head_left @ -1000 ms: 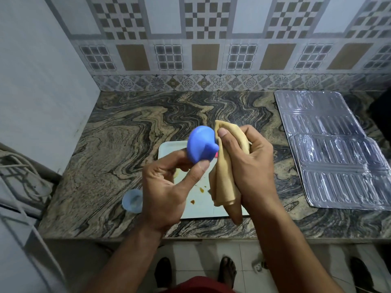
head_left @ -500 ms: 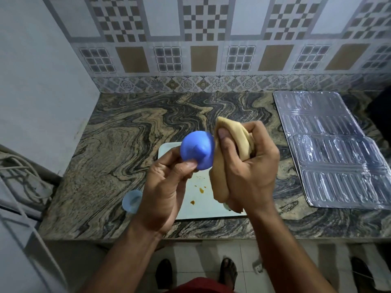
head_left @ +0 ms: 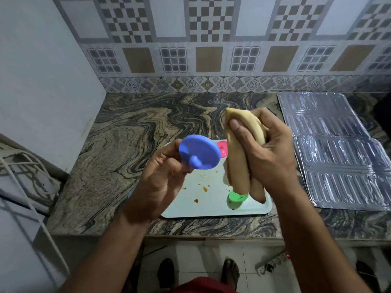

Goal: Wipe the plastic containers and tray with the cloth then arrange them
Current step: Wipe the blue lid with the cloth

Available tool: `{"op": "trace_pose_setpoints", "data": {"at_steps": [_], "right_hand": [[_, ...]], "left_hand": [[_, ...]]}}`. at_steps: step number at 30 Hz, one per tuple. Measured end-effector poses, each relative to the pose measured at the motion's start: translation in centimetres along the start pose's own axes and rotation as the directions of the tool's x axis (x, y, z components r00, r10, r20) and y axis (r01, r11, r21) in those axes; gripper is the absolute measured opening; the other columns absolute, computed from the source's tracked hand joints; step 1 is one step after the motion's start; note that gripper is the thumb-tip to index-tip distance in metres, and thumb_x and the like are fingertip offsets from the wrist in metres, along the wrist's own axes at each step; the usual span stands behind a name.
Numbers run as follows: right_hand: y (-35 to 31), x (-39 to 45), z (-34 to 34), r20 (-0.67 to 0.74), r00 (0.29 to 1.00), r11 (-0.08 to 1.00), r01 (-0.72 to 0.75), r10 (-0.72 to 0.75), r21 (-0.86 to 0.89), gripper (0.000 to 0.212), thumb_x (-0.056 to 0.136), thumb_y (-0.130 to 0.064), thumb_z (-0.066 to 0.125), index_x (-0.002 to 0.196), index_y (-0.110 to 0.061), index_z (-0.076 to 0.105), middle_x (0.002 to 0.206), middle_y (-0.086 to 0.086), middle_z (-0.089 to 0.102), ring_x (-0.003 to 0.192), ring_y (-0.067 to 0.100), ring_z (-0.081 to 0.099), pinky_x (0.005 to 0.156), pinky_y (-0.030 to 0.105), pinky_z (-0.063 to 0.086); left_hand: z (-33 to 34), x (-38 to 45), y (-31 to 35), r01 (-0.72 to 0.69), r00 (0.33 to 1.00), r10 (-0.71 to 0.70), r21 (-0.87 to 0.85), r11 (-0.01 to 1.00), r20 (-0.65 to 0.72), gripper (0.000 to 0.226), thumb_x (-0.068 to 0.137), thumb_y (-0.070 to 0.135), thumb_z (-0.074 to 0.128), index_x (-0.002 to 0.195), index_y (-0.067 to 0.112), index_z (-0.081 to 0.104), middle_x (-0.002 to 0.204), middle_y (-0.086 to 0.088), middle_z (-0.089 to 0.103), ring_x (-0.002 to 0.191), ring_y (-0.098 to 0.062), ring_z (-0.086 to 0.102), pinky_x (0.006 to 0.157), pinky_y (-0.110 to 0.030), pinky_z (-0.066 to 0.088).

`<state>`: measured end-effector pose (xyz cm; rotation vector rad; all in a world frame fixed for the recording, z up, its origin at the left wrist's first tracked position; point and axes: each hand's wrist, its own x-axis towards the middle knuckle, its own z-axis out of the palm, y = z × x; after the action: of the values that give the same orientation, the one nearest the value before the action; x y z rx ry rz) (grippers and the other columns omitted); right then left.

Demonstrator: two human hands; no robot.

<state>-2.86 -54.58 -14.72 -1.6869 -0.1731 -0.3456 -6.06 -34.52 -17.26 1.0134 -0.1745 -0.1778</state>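
Above the stained tray (head_left: 211,210) on the worktop (head_left: 118,157), the left hand (head_left: 160,180) pinches a blue container (head_left: 200,152) by its rim; the right hand (head_left: 268,153), fingers curled tight, grips the bunched tan cloth (head_left: 238,166) just beside it.

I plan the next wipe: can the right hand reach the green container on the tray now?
Probably yes, but not to grasp: the right hand grips the cloth, which hangs just above the green container on the tray; nothing else blocks it.
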Motion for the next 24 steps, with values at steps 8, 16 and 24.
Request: {"op": "trace_pose_setpoints", "data": {"at_steps": [8,16,24], "right_hand": [[-1.0,-2.2,1.0,0.104,0.995,0.985,-0.026,0.009,0.171,0.013,0.094,-0.027,0.078,0.086,-0.031,0.067,0.073,0.005,0.070,0.061,0.021,0.062,0.052,0.048,0.053],[-2.0,-4.2,2.4,0.152,0.986,0.981,0.045,-0.074,0.189,0.034,0.077,-0.016,0.085,0.103,-0.002,0.068,0.080,-0.012,0.078,0.070,-0.003,0.070,0.064,0.013,0.052],[1.9,-3.8,2.4,0.072,0.939,0.885,-0.340,0.335,0.318,0.022,0.086,-0.018,0.086,0.100,-0.012,0.070,0.069,-0.002,0.066,0.056,0.019,0.058,0.050,0.042,0.057]], "left_hand": [[1.0,0.2,-0.3,0.153,0.957,-0.231,-0.372,0.915,-0.174,0.017,0.082,0.021,0.033,0.070,0.017,0.043,0.070,0.002,0.040,0.079,-0.018,0.041,0.075,-0.030,0.023],[0.7,1.4,-1.0,0.273,0.929,-0.349,-0.406,0.872,-0.124,0.020,0.083,0.023,0.048,0.082,0.008,0.061,0.074,-0.005,0.060,0.069,-0.015,0.058,0.076,-0.029,0.040],[0.2,1.1,-0.4,0.144,0.963,-0.041,0.382,0.913,-0.267,0.025,0.090,0.016,0.061,0.113,0.014,0.070,0.082,0.009,0.071,0.073,-0.002,0.059,0.067,-0.019,0.045]]}}
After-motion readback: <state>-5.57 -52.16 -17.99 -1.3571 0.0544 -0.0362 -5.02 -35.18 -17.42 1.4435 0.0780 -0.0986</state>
